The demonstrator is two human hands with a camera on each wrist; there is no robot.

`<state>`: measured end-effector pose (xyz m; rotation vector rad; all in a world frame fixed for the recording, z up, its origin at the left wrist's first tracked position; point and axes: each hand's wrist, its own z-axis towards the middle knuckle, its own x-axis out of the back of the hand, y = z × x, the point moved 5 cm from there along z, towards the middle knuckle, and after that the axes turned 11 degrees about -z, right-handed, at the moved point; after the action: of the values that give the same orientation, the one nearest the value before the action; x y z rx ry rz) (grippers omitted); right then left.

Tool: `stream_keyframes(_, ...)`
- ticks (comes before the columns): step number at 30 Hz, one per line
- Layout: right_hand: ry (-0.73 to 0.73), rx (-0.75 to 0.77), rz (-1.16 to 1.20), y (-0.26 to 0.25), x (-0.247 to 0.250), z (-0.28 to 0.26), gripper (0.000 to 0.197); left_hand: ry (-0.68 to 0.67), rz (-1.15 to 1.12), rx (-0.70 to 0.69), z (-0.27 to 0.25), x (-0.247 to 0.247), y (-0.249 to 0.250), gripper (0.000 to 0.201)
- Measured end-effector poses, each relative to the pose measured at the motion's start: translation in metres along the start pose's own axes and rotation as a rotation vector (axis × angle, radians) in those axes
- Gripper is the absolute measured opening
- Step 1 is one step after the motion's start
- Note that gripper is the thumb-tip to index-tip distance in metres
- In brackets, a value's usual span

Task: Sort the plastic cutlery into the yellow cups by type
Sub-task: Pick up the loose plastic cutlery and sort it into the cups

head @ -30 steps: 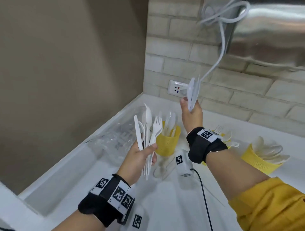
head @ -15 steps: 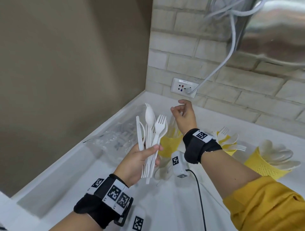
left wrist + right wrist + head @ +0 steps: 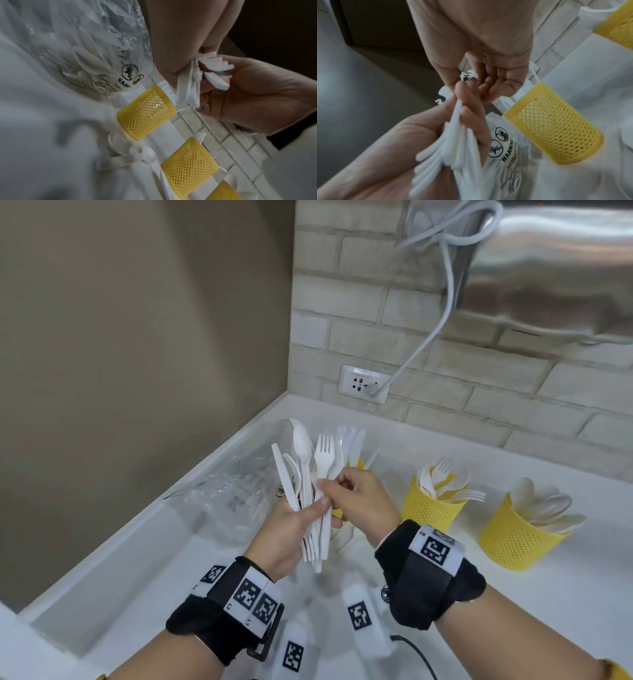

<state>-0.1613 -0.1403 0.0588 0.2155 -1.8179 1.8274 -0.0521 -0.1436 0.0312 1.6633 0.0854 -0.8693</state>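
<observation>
My left hand [image 3: 310, 508] grips a fanned bundle of white plastic cutlery [image 3: 308, 467] by the handles: a knife, spoons and forks. My right hand [image 3: 334, 484] has come against the bundle, and its thumb and finger pinch a fork [image 3: 323, 455] just below the tines. Three yellow mesh cups stand in a row on the white counter: the knife cup [image 3: 358, 463] half hidden behind my hands, the fork cup [image 3: 430, 510], and the spoon cup [image 3: 513, 541]. The right wrist view shows the handles [image 3: 453, 142] in my left fist.
A crumpled clear plastic bag [image 3: 233, 491] holding more cutlery lies by the left wall. Loose spoons [image 3: 120, 142] lie on the counter in front of the knife cup. A wall socket [image 3: 364, 383] with a grey cable sits at the back, and a steel appliance [image 3: 548, 275] hangs top right.
My right hand, which held knives up high, dropped them at the knife cup, came back empty, and now pinches a fork in the bundle. The left hand stayed about where it was.
</observation>
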Motion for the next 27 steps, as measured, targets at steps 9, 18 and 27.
stream_keyframes(9,0.02,-0.024,0.073,0.004,0.014,-0.021,0.028,-0.068,-0.087,0.047,-0.01,-0.018,-0.008,0.041)
stream_keyframes(18,-0.081,-0.135,0.328,0.013,0.03,-0.039,0.019,-0.176,-0.042,0.135,-0.015,-0.042,-0.012,0.027)
stream_keyframes(27,0.161,-0.002,0.306,-0.009,0.084,-0.032,0.014,-0.148,0.271,0.048,-0.015,-0.041,-0.024,0.017)
